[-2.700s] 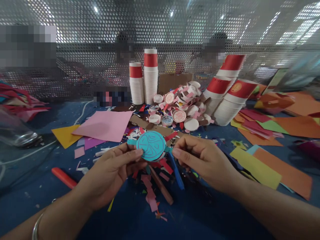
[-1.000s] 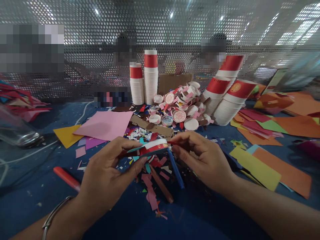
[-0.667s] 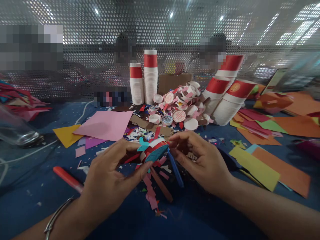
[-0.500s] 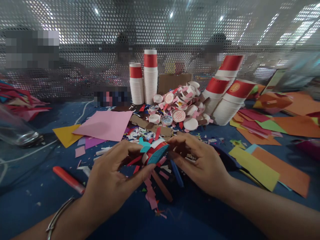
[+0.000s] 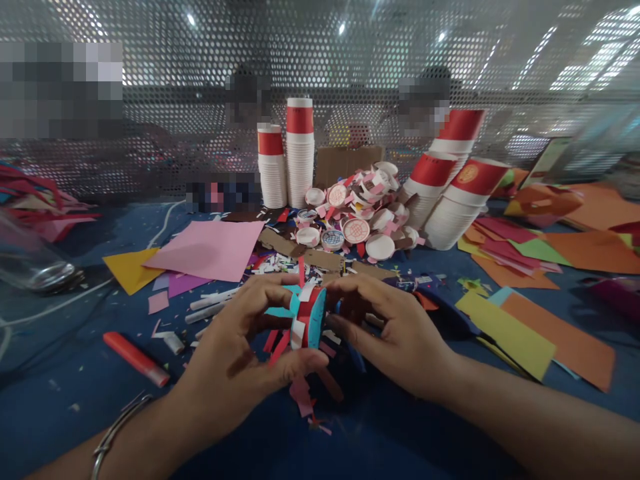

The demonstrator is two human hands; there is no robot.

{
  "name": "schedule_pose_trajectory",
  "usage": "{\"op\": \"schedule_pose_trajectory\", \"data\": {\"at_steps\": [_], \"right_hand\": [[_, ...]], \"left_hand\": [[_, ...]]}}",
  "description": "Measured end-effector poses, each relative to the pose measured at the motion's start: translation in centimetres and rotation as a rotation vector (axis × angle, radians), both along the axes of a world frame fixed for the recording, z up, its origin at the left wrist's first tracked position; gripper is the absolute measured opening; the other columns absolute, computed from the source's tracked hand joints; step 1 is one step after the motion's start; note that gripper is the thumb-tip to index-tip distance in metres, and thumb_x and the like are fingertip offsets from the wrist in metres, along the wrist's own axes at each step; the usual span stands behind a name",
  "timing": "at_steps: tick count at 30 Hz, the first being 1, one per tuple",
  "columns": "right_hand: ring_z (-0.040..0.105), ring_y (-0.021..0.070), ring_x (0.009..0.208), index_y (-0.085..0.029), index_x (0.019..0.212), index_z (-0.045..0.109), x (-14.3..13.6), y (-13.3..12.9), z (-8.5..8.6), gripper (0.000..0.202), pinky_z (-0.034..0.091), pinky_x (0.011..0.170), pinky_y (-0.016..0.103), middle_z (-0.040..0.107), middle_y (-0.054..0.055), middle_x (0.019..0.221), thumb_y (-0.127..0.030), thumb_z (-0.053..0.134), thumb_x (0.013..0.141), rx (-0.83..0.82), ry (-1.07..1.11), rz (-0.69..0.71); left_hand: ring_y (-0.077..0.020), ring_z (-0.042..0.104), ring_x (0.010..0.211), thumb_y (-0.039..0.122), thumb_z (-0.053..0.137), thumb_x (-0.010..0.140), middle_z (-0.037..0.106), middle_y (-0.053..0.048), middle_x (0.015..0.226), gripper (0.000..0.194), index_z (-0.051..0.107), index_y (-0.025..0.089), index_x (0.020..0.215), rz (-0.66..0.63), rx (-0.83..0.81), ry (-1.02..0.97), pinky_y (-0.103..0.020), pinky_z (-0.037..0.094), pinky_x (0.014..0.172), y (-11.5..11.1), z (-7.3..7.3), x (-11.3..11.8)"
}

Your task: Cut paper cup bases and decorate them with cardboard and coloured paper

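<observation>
My left hand (image 5: 240, 340) is closed around a small paper-cup craft (image 5: 306, 317), thumb below and fingers above. It has a red and white band, a turquoise round face turned to the right and turquoise paper pieces on its left side. Red strips stick out above and below it. My right hand (image 5: 395, 327) is curled at the craft's right edge, its index finger and thumb tips against it. Beneath the hands lie pink paper scraps (image 5: 301, 397) and a brown marker-like stick (image 5: 330, 385), partly hidden.
Stacks of paper cups (image 5: 300, 167) stand at the back, with more stacks (image 5: 440, 207) leaning at the right. Between them is a heap of cut cup bottoms (image 5: 356, 231). Pink paper (image 5: 210, 250), a red marker (image 5: 135, 359) and yellow paper (image 5: 505, 333) lie around.
The craft has been turned so its turquoise face points right instead of down toward me, and it sits slightly further left. My left thumb has shifted along its lower edge.
</observation>
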State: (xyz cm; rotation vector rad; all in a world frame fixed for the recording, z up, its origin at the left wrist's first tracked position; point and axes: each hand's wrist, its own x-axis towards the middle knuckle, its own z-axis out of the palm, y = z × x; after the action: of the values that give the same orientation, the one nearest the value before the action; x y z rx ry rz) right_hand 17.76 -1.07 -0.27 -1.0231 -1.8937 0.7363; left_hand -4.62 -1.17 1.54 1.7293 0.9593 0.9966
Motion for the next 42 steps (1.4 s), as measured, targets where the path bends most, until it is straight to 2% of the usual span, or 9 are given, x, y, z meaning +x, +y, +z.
{"op": "schedule_pose_trajectory", "data": {"at_steps": [5, 10, 16, 23, 28, 34, 38, 42], "right_hand": [[0.068, 0.0184, 0.092, -0.023, 0.118, 0.066, 0.0, -0.1, 0.2, 0.023, 0.055, 0.072, 0.030, 0.072, 0.005, 0.108, -0.025, 0.067, 0.095, -0.004, -0.026, 0.040], [0.066, 0.0145, 0.082, -0.023, 0.118, 0.065, -0.1, -0.2, 0.3, 0.024, 0.055, 0.070, 0.028, 0.071, 0.004, 0.109, -0.024, 0.068, 0.094, -0.071, 0.031, 0.091], [0.063, 0.0118, 0.078, -0.023, 0.117, 0.066, -0.2, -0.2, 0.6, 0.022, 0.054, 0.069, 0.025, 0.070, 0.001, 0.103, -0.022, 0.066, 0.096, -0.119, 0.072, 0.127], [0.063, 0.0128, 0.078, -0.021, 0.114, 0.064, -0.1, -0.1, 0.5, 0.020, 0.054, 0.068, 0.026, 0.069, 0.002, 0.099, -0.028, 0.068, 0.095, -0.141, 0.098, 0.112], [0.063, 0.0137, 0.078, -0.020, 0.116, 0.064, 0.1, -0.2, 0.4, 0.022, 0.054, 0.068, 0.027, 0.068, 0.003, 0.099, -0.030, 0.067, 0.097, -0.155, 0.094, 0.104], [0.063, 0.0129, 0.078, -0.021, 0.121, 0.063, 0.2, -0.3, 0.3, 0.028, 0.055, 0.069, 0.027, 0.069, 0.003, 0.103, -0.030, 0.069, 0.096, -0.122, 0.071, 0.100], [0.064, 0.0125, 0.080, -0.021, 0.123, 0.061, 0.3, -0.2, 0.2, 0.029, 0.057, 0.072, 0.028, 0.068, 0.004, 0.111, -0.030, 0.067, 0.097, -0.079, 0.087, 0.108], [0.066, 0.0151, 0.088, -0.022, 0.128, 0.059, 0.4, -0.3, 0.4, 0.039, 0.057, 0.072, 0.029, 0.067, 0.005, 0.116, -0.032, 0.072, 0.093, -0.040, 0.060, 0.125]], "left_hand": [[-0.0170, 0.068, 0.071, 0.028, 0.088, 0.076, 0.073, 0.002, 0.083, 0.034, 0.068, 0.030, 0.104, -0.072, -0.162, -0.061, -0.026, 0.053, 0.066, -0.1, 0.2, 0.2], [-0.0196, 0.067, 0.075, 0.030, 0.093, 0.067, 0.073, 0.000, 0.087, 0.037, 0.067, 0.026, 0.093, -0.040, -0.113, -0.047, -0.027, 0.053, 0.066, 0.3, 0.2, 0.3], [-0.0164, 0.064, 0.076, 0.031, 0.093, 0.068, 0.071, 0.003, 0.083, 0.038, 0.064, 0.027, 0.093, -0.039, -0.088, -0.038, -0.025, 0.050, 0.069, 0.3, -0.1, 0.1], [-0.0127, 0.056, 0.057, 0.030, 0.096, 0.063, 0.064, 0.005, 0.072, 0.046, 0.060, 0.026, 0.090, 0.001, -0.108, -0.109, -0.023, 0.043, 0.052, 0.2, -0.3, 0.3], [-0.0162, 0.062, 0.069, 0.027, 0.098, 0.059, 0.067, 0.003, 0.084, 0.052, 0.058, 0.026, 0.092, -0.001, -0.027, -0.033, -0.027, 0.053, 0.063, 0.4, -0.3, 0.2], [-0.0220, 0.072, 0.090, 0.025, 0.094, 0.067, 0.070, -0.001, 0.110, 0.066, 0.052, 0.032, 0.117, -0.065, -0.004, -0.013, -0.034, 0.062, 0.078, 0.4, -1.0, -0.3], [-0.0293, 0.073, 0.104, 0.031, 0.092, 0.071, 0.068, -0.004, 0.121, 0.070, 0.053, 0.035, 0.128, -0.079, 0.144, 0.059, -0.042, 0.065, 0.081, 0.4, -1.0, -0.2], [-0.0332, 0.066, 0.118, 0.033, 0.087, 0.076, 0.064, -0.006, 0.129, 0.067, 0.054, 0.036, 0.134, -0.060, 0.389, 0.242, -0.052, 0.060, 0.095, 0.8, -0.9, -0.4]]}}
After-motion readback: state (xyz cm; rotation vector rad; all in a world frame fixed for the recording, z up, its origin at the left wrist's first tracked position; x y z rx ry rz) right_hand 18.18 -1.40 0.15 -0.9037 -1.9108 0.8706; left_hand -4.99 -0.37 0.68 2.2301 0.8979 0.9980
